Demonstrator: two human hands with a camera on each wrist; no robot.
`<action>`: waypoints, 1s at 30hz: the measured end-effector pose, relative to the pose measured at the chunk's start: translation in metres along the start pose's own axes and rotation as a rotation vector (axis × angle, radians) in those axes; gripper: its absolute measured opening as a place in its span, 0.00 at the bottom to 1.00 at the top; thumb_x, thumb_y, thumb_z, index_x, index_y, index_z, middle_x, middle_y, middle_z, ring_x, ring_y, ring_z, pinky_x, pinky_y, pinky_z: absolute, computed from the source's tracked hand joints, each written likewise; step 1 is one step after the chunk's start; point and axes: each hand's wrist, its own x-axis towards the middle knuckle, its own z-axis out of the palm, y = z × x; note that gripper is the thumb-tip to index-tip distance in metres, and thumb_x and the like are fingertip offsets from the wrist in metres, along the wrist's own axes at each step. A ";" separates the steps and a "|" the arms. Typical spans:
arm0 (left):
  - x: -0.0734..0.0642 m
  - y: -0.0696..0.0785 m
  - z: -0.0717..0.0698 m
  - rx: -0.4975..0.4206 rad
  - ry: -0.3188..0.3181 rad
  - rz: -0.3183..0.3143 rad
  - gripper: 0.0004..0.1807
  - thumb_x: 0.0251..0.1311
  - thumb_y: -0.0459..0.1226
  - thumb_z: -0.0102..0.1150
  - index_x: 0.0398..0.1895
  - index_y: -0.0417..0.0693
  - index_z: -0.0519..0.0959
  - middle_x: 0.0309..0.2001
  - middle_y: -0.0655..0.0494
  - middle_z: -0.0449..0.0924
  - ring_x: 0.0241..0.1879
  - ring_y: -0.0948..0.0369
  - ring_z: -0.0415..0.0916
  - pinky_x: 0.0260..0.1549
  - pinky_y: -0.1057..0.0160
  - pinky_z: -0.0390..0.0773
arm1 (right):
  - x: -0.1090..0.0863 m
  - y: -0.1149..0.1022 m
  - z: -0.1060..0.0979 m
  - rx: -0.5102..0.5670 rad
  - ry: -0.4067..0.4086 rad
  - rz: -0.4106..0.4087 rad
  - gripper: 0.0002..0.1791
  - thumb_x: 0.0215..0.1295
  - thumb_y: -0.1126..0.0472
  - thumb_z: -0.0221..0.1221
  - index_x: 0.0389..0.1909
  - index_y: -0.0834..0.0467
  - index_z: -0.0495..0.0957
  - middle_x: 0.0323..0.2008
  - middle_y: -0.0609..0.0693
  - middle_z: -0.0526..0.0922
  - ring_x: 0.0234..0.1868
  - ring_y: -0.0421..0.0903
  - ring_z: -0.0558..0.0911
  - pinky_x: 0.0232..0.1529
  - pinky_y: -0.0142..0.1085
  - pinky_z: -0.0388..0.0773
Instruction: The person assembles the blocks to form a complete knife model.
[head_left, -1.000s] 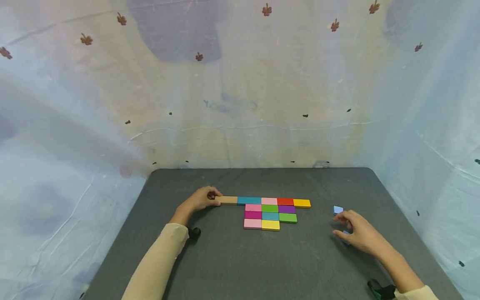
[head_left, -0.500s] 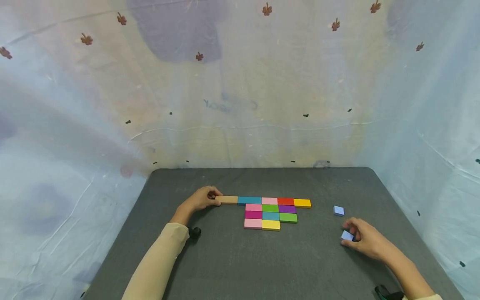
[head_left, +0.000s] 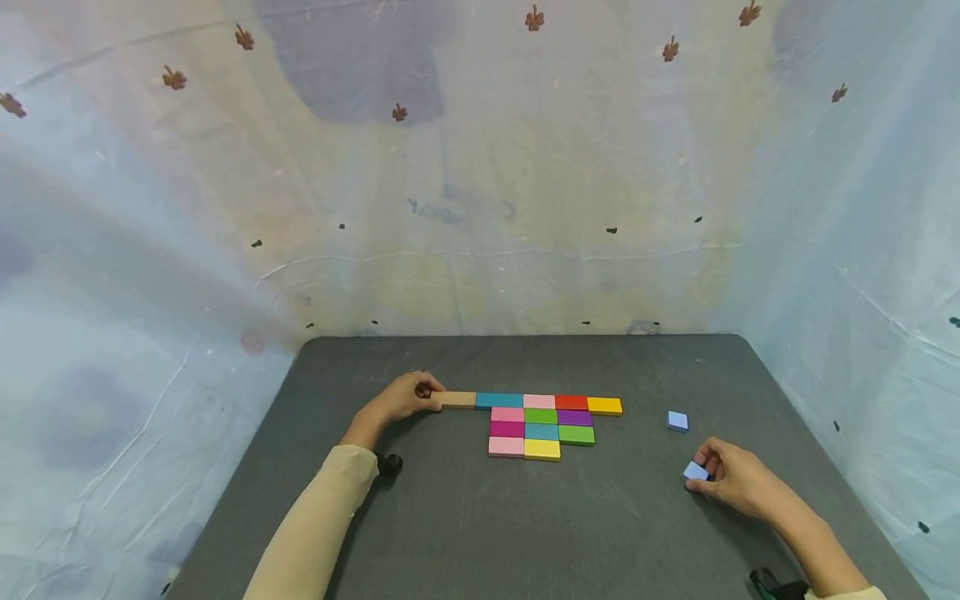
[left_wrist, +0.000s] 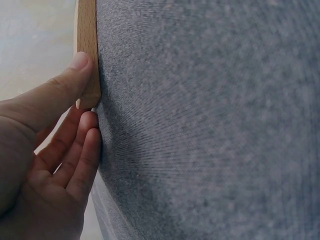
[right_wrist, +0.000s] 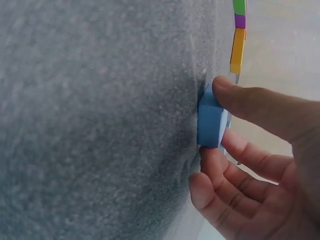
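At the left end of a row of flat blocks, my left hand (head_left: 400, 398) pinches a natural wood block (head_left: 457, 400) between thumb and fingers. The left wrist view shows the thumb on one face of that wooden block (left_wrist: 87, 32). My right hand (head_left: 741, 481) pinches a small light blue block (head_left: 695, 472) on the right of the table. In the right wrist view, the thumb is at one end of the light blue block (right_wrist: 210, 122) and fingers are at the other. A second light blue block (head_left: 677, 422) lies just beyond, untouched.
The row continues rightward with a teal block (head_left: 499, 401), pink, red and an orange-yellow block (head_left: 604, 407). Shorter rows of coloured blocks, including a yellow block (head_left: 542, 450), adjoin its near side. A dark grey table (head_left: 450, 517) carries everything; a patterned sheet (head_left: 480, 167) hangs behind.
My right hand has moved down and right, from beside the farther light blue block to the nearer one, and now pinches it. My left hand has stayed on the wooden block.
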 end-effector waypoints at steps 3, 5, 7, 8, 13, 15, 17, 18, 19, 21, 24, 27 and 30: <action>-0.001 0.001 0.000 -0.003 0.001 -0.004 0.14 0.66 0.37 0.75 0.53 0.46 0.88 0.47 0.52 0.82 0.45 0.57 0.77 0.51 0.49 0.79 | 0.002 -0.001 0.000 -0.015 0.011 -0.009 0.21 0.59 0.58 0.80 0.41 0.61 0.78 0.33 0.48 0.77 0.31 0.41 0.71 0.31 0.36 0.69; -0.001 0.001 0.000 -0.002 0.002 -0.004 0.14 0.66 0.37 0.75 0.53 0.46 0.88 0.47 0.52 0.82 0.45 0.57 0.77 0.51 0.49 0.79 | 0.004 -0.001 0.001 -0.031 0.028 -0.030 0.19 0.59 0.58 0.79 0.41 0.61 0.79 0.33 0.47 0.77 0.31 0.40 0.71 0.32 0.36 0.69; -0.001 0.001 0.000 0.000 0.000 -0.002 0.14 0.67 0.37 0.75 0.53 0.46 0.88 0.48 0.52 0.82 0.45 0.57 0.77 0.51 0.50 0.79 | 0.007 -0.003 0.002 -0.041 0.050 -0.061 0.18 0.59 0.59 0.79 0.41 0.60 0.80 0.33 0.47 0.77 0.31 0.40 0.72 0.32 0.36 0.70; -0.001 0.001 0.000 -0.001 -0.002 -0.002 0.14 0.67 0.37 0.75 0.53 0.46 0.88 0.48 0.52 0.82 0.45 0.57 0.77 0.51 0.50 0.79 | 0.008 -0.005 0.003 -0.042 0.060 -0.076 0.18 0.59 0.59 0.79 0.42 0.60 0.81 0.33 0.47 0.77 0.31 0.40 0.72 0.32 0.37 0.70; -0.001 0.001 0.000 -0.007 -0.005 0.001 0.13 0.67 0.37 0.74 0.53 0.46 0.88 0.48 0.51 0.82 0.46 0.57 0.77 0.51 0.50 0.79 | 0.020 -0.015 0.009 -0.049 0.109 -0.131 0.17 0.60 0.61 0.79 0.43 0.59 0.81 0.36 0.47 0.78 0.33 0.40 0.73 0.32 0.37 0.72; -0.001 0.001 0.000 -0.012 -0.004 0.002 0.13 0.67 0.37 0.75 0.53 0.46 0.88 0.48 0.51 0.83 0.45 0.57 0.77 0.51 0.50 0.79 | 0.025 -0.018 0.011 -0.040 0.120 -0.144 0.17 0.61 0.61 0.79 0.43 0.59 0.81 0.37 0.47 0.78 0.33 0.40 0.73 0.32 0.37 0.72; -0.001 0.001 0.000 -0.014 -0.003 0.001 0.14 0.66 0.37 0.75 0.53 0.46 0.88 0.48 0.51 0.82 0.45 0.57 0.77 0.51 0.49 0.79 | 0.030 -0.022 0.013 -0.026 0.127 -0.156 0.17 0.61 0.61 0.79 0.44 0.59 0.81 0.38 0.47 0.79 0.33 0.40 0.73 0.32 0.36 0.72; -0.001 0.000 0.000 -0.013 -0.003 0.002 0.14 0.66 0.37 0.75 0.53 0.46 0.88 0.48 0.52 0.82 0.45 0.57 0.77 0.51 0.49 0.79 | 0.032 -0.024 0.014 -0.016 0.127 -0.161 0.17 0.62 0.61 0.78 0.45 0.59 0.81 0.38 0.47 0.78 0.33 0.40 0.73 0.32 0.36 0.72; -0.001 0.000 0.000 -0.011 -0.002 0.003 0.14 0.66 0.37 0.75 0.53 0.46 0.88 0.47 0.52 0.82 0.45 0.57 0.77 0.50 0.49 0.79 | 0.034 -0.026 0.015 -0.012 0.127 -0.164 0.17 0.63 0.61 0.78 0.45 0.59 0.81 0.38 0.47 0.78 0.33 0.40 0.73 0.32 0.36 0.72; 0.000 -0.001 0.000 -0.007 -0.001 0.006 0.14 0.66 0.37 0.75 0.53 0.46 0.88 0.48 0.52 0.82 0.45 0.57 0.77 0.50 0.50 0.79 | 0.039 -0.029 0.017 -0.003 0.125 -0.174 0.17 0.64 0.60 0.77 0.47 0.59 0.81 0.38 0.47 0.79 0.34 0.40 0.74 0.33 0.36 0.73; 0.000 -0.001 0.000 -0.006 -0.001 0.009 0.14 0.66 0.37 0.75 0.53 0.46 0.88 0.47 0.52 0.82 0.44 0.58 0.77 0.49 0.50 0.79 | 0.047 -0.032 0.018 0.006 0.118 -0.194 0.17 0.64 0.60 0.77 0.48 0.59 0.81 0.39 0.47 0.79 0.35 0.41 0.74 0.34 0.35 0.73; 0.000 -0.001 0.000 -0.006 -0.004 0.011 0.14 0.66 0.37 0.75 0.53 0.46 0.88 0.47 0.52 0.82 0.44 0.58 0.76 0.48 0.51 0.79 | 0.054 -0.035 0.020 0.008 0.113 -0.216 0.17 0.64 0.61 0.77 0.48 0.58 0.81 0.40 0.47 0.79 0.35 0.42 0.74 0.35 0.35 0.74; 0.000 -0.001 0.000 -0.004 -0.006 0.010 0.14 0.67 0.37 0.75 0.53 0.46 0.88 0.47 0.52 0.82 0.43 0.58 0.76 0.48 0.51 0.78 | 0.062 -0.040 0.023 -0.003 0.112 -0.224 0.17 0.63 0.61 0.77 0.48 0.58 0.81 0.40 0.47 0.79 0.36 0.43 0.74 0.35 0.36 0.73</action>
